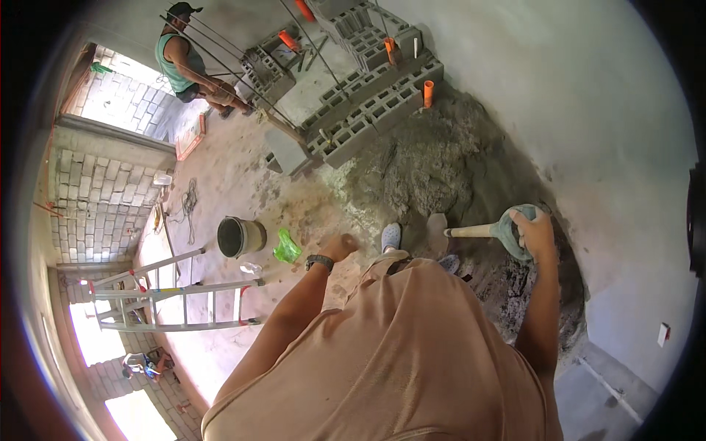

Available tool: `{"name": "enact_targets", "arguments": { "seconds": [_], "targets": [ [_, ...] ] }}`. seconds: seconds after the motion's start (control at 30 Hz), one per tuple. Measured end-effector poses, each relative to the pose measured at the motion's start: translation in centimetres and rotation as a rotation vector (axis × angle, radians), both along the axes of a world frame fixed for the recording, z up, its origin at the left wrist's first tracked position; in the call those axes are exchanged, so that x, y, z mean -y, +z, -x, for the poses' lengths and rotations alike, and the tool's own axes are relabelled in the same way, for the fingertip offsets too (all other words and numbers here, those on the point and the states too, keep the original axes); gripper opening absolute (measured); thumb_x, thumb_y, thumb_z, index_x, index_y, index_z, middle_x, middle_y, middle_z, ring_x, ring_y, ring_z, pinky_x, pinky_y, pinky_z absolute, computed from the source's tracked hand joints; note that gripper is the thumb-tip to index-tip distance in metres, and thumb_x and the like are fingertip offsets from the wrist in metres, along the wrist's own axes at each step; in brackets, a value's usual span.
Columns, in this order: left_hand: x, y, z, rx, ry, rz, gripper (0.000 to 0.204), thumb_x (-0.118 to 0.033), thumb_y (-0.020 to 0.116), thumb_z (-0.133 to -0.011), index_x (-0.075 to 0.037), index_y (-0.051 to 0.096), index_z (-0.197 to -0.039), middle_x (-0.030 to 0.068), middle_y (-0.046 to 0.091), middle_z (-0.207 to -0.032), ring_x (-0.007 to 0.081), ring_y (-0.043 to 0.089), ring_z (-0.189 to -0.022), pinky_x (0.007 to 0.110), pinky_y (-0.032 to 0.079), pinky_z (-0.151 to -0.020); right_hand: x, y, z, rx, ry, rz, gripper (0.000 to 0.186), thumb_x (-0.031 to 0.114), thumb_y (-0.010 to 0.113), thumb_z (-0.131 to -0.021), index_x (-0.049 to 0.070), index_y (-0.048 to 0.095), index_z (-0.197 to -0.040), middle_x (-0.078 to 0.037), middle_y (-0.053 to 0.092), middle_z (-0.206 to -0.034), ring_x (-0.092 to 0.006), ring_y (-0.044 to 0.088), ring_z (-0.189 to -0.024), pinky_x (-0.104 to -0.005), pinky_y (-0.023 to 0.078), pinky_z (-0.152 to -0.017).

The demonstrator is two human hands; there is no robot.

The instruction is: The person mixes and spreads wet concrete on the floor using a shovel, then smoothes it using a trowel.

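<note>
My right hand (531, 226) is closed around the greenish-grey grip of a shovel (471, 231). Its short wooden shaft points left to a grey blade resting on wet grey mortar (426, 169). My left hand (340, 247), with a dark watch on the wrist, hangs over the floor left of my feet, apart from the shovel. Motion blur smears its fingers, so whether it is open or closed does not show. Near it on the floor lies a crumpled green plastic bag (287, 247), beside a bucket (241, 237) with a dark inside. One grey clog (391, 237) shows by the mortar.
Hollow concrete blocks (375, 114) form low walls ahead, with upright rebar and orange pipes (428, 94). An aluminium ladder (176, 294) is at left. A person in a green top (184, 66) stands at far left; another person (147, 365) is at lower left. A plastered wall (610, 147) bounds the right.
</note>
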State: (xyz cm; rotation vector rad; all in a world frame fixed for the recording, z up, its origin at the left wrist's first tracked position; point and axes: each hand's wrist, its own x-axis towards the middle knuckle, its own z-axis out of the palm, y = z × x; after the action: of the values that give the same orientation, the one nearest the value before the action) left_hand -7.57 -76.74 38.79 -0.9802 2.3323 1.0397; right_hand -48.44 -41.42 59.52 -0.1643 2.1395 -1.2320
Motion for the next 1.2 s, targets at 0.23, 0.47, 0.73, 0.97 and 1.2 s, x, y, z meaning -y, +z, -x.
{"name": "enact_targets", "arguments": {
  "seconds": [0.23, 0.47, 0.73, 0.97, 1.2],
  "targets": [
    [4.9, -2.9, -4.4, 0.078, 0.504, -0.229, 0.034, -0.033, 0.072, -0.088, -0.002, 0.068, -0.102, 0.0107, 0.071, -0.081, 0.0189, 0.068, -0.068, 0.034, 0.055, -0.062, 1.3, 0.2, -1.6, 0.007, -0.015, -0.002, 0.019, 0.021, 0.073, -0.088, 0.002, 0.068, -0.090, 0.002, 0.051, -0.062, -0.0082, 0.044, -0.044, -0.0272, 0.036, -0.041],
    [9.2, -3.7, -2.2, -0.134, 0.461, -0.246, 0.035, -0.033, 0.071, -0.089, -0.002, 0.067, -0.105, 0.0088, 0.071, -0.080, 0.0173, 0.067, -0.069, 0.034, 0.053, -0.062, 4.0, 0.2, -1.0, -0.071, -0.021, -0.065, 0.023, 0.023, 0.074, -0.087, 0.001, 0.067, -0.087, -0.001, 0.054, -0.060, -0.0114, 0.048, -0.045, -0.0294, 0.038, -0.045],
    [15.5, -3.0, -0.2, -0.120, 0.342, -0.243, 0.036, -0.035, 0.070, -0.091, -0.003, 0.068, -0.105, 0.0116, 0.072, -0.082, 0.0174, 0.067, -0.072, 0.035, 0.054, -0.068, 11.1, 1.4, -2.4, -0.110, -0.046, -0.100, 0.029, 0.028, 0.077, -0.084, 0.001, 0.066, -0.087, -0.001, 0.053, -0.059, -0.0121, 0.048, -0.044, -0.0308, 0.039, -0.045],
    [20.8, -9.9, -4.8, -0.013, 0.322, -0.285, 0.038, -0.038, 0.071, -0.090, -0.003, 0.068, -0.102, 0.0097, 0.072, -0.082, 0.0176, 0.067, -0.069, 0.034, 0.054, -0.066, 16.0, 1.8, -4.9, -0.150, 0.003, -0.154, 0.033, 0.030, 0.079, -0.083, 0.000, 0.066, -0.087, -0.002, 0.056, -0.060, -0.0117, 0.051, -0.046, -0.0303, 0.042, -0.047],
    [20.5, -7.3, -2.2, -0.069, 0.285, -0.293, 0.035, -0.037, 0.072, -0.089, -0.004, 0.069, -0.101, 0.0066, 0.072, -0.079, 0.0159, 0.065, -0.066, 0.033, 0.052, -0.063, 16.9, 1.0, -9.2, -0.135, -0.021, -0.201, 0.046, 0.041, 0.081, -0.080, -0.001, 0.066, -0.089, -0.004, 0.058, -0.061, -0.0114, 0.053, -0.048, -0.0311, 0.043, -0.047]
  ]
}}
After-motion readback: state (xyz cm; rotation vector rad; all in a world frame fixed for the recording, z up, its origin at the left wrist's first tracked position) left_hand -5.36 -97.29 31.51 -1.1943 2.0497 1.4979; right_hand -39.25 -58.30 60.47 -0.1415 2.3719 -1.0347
